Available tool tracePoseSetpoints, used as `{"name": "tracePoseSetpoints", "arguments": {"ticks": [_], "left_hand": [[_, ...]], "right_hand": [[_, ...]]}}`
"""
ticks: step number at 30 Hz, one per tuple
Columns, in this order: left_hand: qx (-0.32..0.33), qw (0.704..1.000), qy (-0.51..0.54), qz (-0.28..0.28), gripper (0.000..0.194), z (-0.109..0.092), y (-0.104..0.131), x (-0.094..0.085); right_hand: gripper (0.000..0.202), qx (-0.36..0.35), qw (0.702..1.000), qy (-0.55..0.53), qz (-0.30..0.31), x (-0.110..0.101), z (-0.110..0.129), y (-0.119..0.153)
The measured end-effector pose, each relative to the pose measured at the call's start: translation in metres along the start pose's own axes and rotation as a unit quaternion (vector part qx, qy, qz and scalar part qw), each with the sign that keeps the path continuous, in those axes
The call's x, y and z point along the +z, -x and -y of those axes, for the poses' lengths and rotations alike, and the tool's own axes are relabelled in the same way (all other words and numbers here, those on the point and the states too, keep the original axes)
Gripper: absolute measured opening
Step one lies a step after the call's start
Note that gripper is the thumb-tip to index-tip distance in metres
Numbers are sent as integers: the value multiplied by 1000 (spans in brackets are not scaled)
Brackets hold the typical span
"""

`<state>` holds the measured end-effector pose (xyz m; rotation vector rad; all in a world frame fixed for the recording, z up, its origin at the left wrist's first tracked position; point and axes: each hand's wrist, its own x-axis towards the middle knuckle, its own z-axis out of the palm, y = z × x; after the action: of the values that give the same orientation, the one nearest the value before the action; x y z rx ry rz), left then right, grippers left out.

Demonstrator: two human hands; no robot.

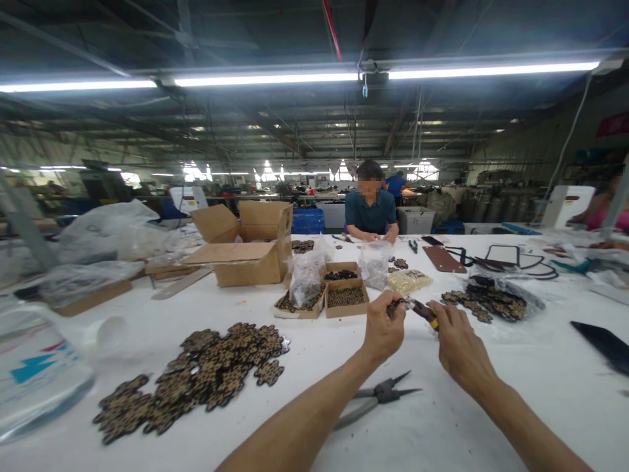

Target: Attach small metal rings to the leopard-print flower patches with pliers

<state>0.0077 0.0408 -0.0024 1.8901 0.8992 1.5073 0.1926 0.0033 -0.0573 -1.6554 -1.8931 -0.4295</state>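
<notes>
My left hand [384,329] is closed on a small brown-and-black patterned piece [392,308], mostly covered by the fingers. A pair of pliers [423,311] with a yellow-marked handle is gripped in my right hand [458,341]. The jaws meet a small shiny part [409,303] at the edge of the piece; its kind is too small to make out. Below my wrists lies a second pair of pliers [386,391], long-nosed and spread apart. To the left, a heap of flower-shaped patterned pieces [216,367] covers part of the white table [314,367].
Small cardboard trays [346,311] of metal bits stand ahead, beside a bag of pale bits [410,281]. Behind them is an open carton [246,265]. More patterned pieces [474,305] lie right, near a dark flat object [602,344]. A person [371,210] sits opposite.
</notes>
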Motion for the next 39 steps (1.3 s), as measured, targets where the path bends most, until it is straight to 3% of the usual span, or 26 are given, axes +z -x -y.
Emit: {"name": "tracePoseSetpoints", "arguments": {"ticks": [13, 22, 32, 39], "left_hand": [[-8, 1000, 15, 0, 12, -4, 1, 1], [41, 998, -18, -32, 10, -7, 7, 1], [23, 1000, -4, -18, 9, -2, 7, 4], [16, 1000, 22, -16, 8, -5, 7, 4]], "right_hand": [[68, 2, 999, 35, -14, -7, 3, -2], [73, 0, 1000, 2, -9, -6, 5, -1], [53, 4, 999, 39, -9, -9, 5, -2], [38, 10, 997, 54, -54, -6, 3, -1]]}}
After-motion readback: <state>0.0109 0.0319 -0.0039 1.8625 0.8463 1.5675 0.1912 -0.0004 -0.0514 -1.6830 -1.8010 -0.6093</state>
